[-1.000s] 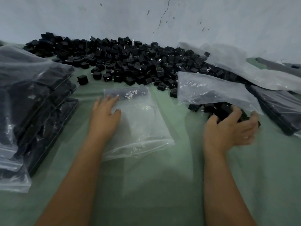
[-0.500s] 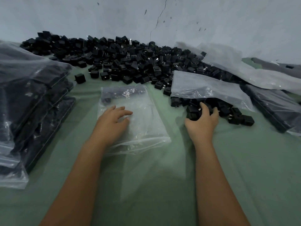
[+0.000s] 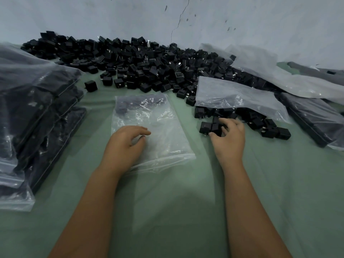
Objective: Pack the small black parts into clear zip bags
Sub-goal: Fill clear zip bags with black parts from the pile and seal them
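1. The left hand [image 3: 123, 144] is resting on the near part of a clear zip bag [image 3: 158, 127] that is lying flat on the green counter [image 3: 279, 202]; its fingers are loosely bent and pressing the film, not closing round anything.
2. The right hand [image 3: 228, 137] is curling its fingers round a small cluster of black parts [image 3: 209, 128], just right of the bag.
3. The bag under the left hand is holding only a few parts, collected at its far end (the rest of the film is showing the counter through it), so filling of this bag is judged to be at an early stage.
4. Filled bags [image 3: 37, 112] are sitting stacked at the left edge, dark with parts; further packed bags [image 3: 314, 118] are lying at the right. This portion of the work is judged complete.
5. A large loose pile [image 3: 139, 66] of parts is stretching across the far side against the wall [image 3: 242, 19], with strays spilling toward the near side. This is the remaining stock, and it is judged to be considerable.
6. Another clear bag [image 3: 236, 97] is lying over the parts to the right of centre, and more film [image 3: 279, 71] is draped beyond it; whether these are unused bags cannot be determined.
7. Remaining for the current bag, by judgement: moving the gathered parts into the opening, repeating until full, then sealing the zip at the near edge.
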Demonstrator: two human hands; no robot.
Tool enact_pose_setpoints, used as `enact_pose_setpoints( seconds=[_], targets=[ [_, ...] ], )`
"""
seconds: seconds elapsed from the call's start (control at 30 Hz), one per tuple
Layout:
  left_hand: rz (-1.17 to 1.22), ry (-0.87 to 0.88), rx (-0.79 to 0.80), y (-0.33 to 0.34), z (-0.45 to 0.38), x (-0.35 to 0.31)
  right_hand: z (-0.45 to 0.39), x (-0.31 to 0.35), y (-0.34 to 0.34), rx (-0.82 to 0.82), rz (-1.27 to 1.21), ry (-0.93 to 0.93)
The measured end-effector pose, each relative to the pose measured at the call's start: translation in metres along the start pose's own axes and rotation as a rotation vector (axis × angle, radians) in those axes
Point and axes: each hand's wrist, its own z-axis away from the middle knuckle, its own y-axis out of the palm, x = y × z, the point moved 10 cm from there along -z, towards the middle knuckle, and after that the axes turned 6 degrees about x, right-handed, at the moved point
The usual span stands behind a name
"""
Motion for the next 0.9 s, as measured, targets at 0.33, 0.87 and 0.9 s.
enact_pose_setpoints(
  seconds=[0.33, 0.87, 0.9],
  targets=[
    [0.210, -0.089, 0.350, 0.022, 0.008, 0.004, 0.003, 0.010, -0.009, -0.101, -0.037, -0.057],
    [0.238, -0.016, 0.572, 0.037, 0.013, -0.015, 0.112, 0.142, 0.082, 0.056, -0.111, -0.665],
    [0.220, -0.020, 0.527, 0.033, 0.011, -0.013, 0.116, 0.141, 0.087, 0.105, -0.121, -0.682]
  ],
)
